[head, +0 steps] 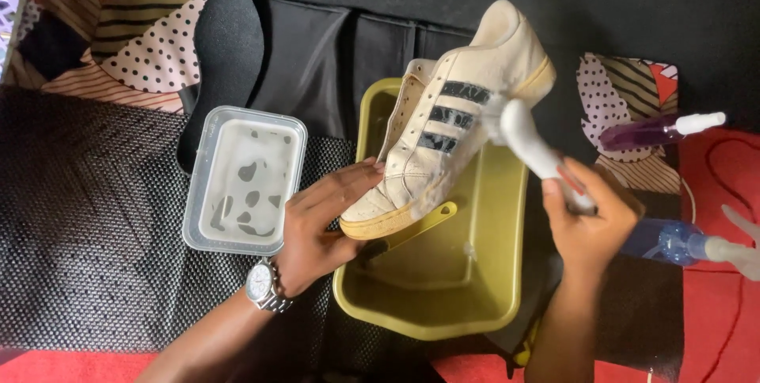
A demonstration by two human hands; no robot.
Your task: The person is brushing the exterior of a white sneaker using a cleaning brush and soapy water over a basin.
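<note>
My left hand (321,228), with a silver wristwatch, grips the heel end of a cream sneaker (443,121) with dark stripes. The shoe is held tilted over an olive-yellow plastic basin (443,304). My right hand (586,221) is closed around the white handle of a brush (522,137). The brush head is blurred and touches the shoe's side near the stripes. A yellow tool with a dark tip (416,228) lies inside the basin under the shoe.
A clear rectangular container (245,177) of foamy liquid sits left of the basin. A black insole (226,50) lies behind it. Two spray bottles, one purple (657,129) and one blue (681,242), are at the right on dark and red mats.
</note>
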